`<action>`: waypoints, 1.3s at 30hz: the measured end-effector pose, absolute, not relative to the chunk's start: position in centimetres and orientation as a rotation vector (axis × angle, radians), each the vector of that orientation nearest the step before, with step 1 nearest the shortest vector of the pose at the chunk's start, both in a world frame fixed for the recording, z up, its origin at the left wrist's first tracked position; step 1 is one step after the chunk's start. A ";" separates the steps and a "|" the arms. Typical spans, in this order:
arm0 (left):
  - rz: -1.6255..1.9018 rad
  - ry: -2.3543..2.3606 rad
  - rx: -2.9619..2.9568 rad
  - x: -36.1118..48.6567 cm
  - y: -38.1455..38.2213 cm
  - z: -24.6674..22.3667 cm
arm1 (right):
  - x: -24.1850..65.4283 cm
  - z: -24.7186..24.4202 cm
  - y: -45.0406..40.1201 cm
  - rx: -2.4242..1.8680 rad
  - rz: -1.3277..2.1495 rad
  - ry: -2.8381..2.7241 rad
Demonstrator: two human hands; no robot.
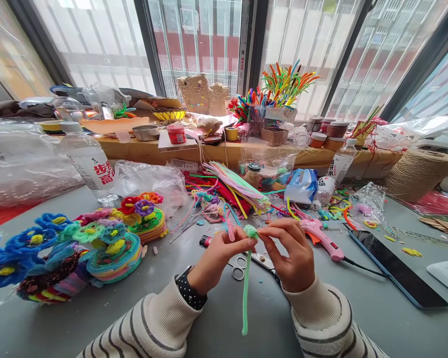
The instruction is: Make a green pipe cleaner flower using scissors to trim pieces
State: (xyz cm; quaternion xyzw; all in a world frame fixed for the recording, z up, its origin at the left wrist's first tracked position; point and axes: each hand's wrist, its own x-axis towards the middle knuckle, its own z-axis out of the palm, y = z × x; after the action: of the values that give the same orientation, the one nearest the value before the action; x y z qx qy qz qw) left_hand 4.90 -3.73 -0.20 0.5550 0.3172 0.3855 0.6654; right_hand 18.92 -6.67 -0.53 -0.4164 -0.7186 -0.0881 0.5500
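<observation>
My left hand (pixel 219 256) and my right hand (pixel 288 253) meet above the grey table, both pinching a mint-green pipe cleaner (pixel 245 288). Its top end is wound into a small fuzzy coil (pixel 250 230) between my fingertips, and the long tail hangs straight down toward my sleeves. A short pink pipe cleaner piece (pixel 230 231) sticks up by my left fingers. Scissors (pixel 239 267) lie on the table just under my hands.
A pink glue gun (pixel 321 239) and a dark tablet (pixel 394 268) lie to the right. Finished pipe-cleaner flowers and coiled discs (pixel 114 248) fill the left. Loose pipe cleaners (pixel 239 188), a water bottle (pixel 91 164), a twine spool (pixel 418 174) and jars stand behind.
</observation>
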 end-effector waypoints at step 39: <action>0.989 0.888 1.412 5.1 -3.8 -0.4 | 19.7 -0.5 -5.9 -0.955 -0.183 -1.784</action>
State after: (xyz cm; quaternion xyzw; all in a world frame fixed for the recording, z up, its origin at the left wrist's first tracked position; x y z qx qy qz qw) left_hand 5.13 -3.81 -0.44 0.6005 0.3775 0.4207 0.5655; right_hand 19.70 -5.94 -0.52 -0.3995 -0.7464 -0.0763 0.5267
